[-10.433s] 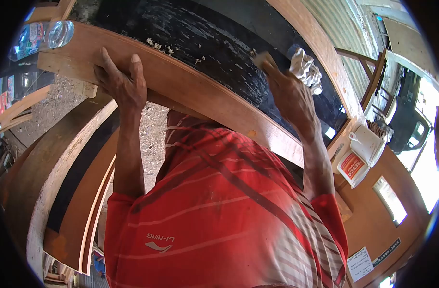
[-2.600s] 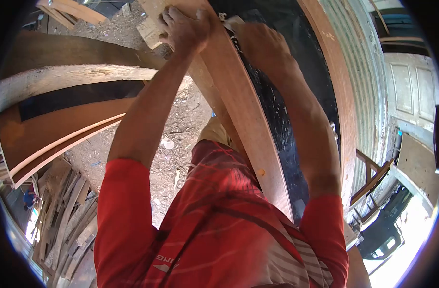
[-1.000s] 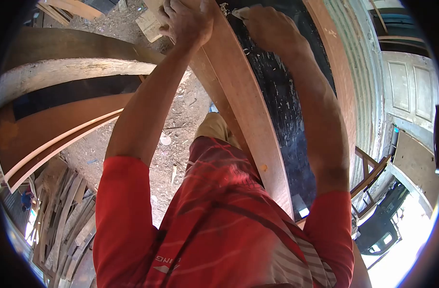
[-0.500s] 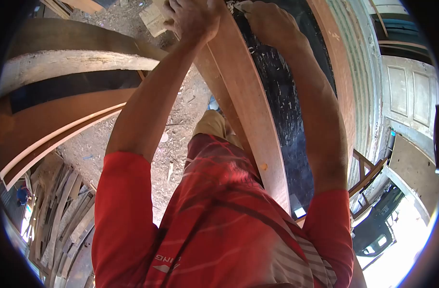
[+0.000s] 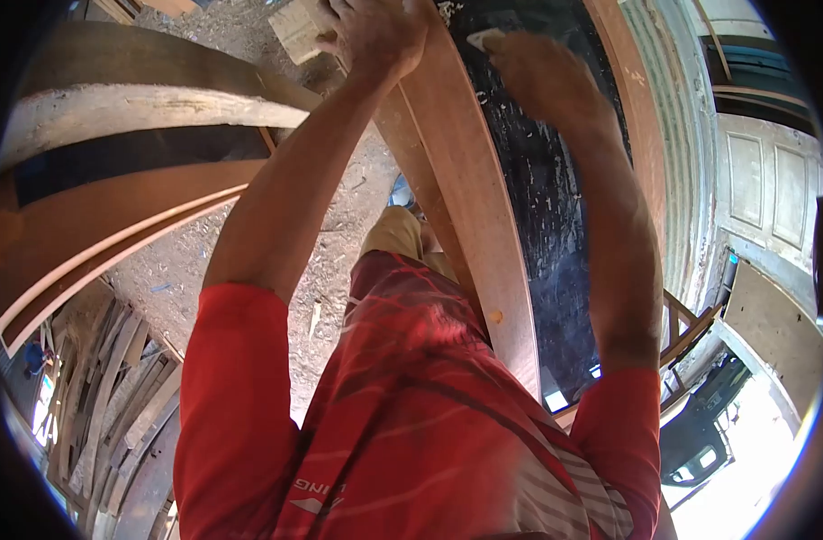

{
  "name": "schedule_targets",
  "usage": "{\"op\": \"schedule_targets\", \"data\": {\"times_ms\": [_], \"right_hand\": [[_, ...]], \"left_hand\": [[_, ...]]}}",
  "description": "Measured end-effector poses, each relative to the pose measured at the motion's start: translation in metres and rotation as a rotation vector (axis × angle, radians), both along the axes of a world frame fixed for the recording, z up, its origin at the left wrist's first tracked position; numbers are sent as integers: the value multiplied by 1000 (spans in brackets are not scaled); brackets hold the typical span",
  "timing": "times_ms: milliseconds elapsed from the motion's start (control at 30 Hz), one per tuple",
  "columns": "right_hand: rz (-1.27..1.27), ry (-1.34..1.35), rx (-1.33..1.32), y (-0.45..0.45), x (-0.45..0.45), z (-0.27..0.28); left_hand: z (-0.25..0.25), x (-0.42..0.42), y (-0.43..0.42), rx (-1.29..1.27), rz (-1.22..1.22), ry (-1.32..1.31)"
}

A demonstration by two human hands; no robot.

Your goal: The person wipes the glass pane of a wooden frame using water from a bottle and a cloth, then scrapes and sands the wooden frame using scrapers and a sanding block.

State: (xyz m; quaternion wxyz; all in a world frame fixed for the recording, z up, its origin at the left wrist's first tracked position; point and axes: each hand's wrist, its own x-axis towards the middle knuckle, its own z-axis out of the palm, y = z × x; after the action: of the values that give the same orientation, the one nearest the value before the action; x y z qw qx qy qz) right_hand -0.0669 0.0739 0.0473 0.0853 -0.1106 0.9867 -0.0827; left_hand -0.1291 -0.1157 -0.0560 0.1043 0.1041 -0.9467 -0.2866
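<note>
My right hand (image 5: 551,76) is closed round a small pale scraper-like tool (image 5: 486,40), held over the dark panel (image 5: 542,193). Motion blurs its fingers a little. Pale streaks and bits mark the panel, and a small heap of shavings (image 5: 447,11) lies near its inner edge. My left hand (image 5: 375,36) rests over the brown wooden rail (image 5: 470,171) beside the panel, fingers apart over its outer edge and holding nothing loose. A second wooden rail (image 5: 629,63) borders the panel's far side.
A curved light board (image 5: 150,117) and brown boards (image 5: 132,216) stand at the left. Below them is a pile of wood strips (image 5: 114,405). Debris covers the ground (image 5: 326,261). Corrugated sheet (image 5: 677,117) and a white door (image 5: 767,180) are at the right.
Over the last second my right hand and the tool have moved away from the inner rail, across the panel. Earlier, white crumpled material, a bottle and white containers were in view; they no longer show.
</note>
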Motion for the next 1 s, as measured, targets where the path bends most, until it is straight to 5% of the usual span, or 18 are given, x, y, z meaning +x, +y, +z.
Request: {"op": "schedule_targets", "data": {"times_ms": [133, 333, 433, 533, 733, 900, 1000], "right_hand": [[-90, -197, 114, -10, -24, 20], [-5, -9, -56, -15, -3, 6], [-60, -248, 144, -23, -25, 25], [47, 138, 44, -9, -10, -17], [72, 34, 6, 2, -43, -36], [17, 32, -44, 20, 75, 6], [-106, -101, -5, 18, 99, 15]], "left_hand": [[-3, -4, -1, 12, -27, 59], [6, 4, 1, 7, 7, -27], [8, 5, 2, 17, -10, -36], [24, 5, 4, 0, 6, -100], [22, 10, 1, -6, -36, -123], [-2, 0, 0, -23, -8, -25], [36, 10, 8, 12, 14, -166]]}}
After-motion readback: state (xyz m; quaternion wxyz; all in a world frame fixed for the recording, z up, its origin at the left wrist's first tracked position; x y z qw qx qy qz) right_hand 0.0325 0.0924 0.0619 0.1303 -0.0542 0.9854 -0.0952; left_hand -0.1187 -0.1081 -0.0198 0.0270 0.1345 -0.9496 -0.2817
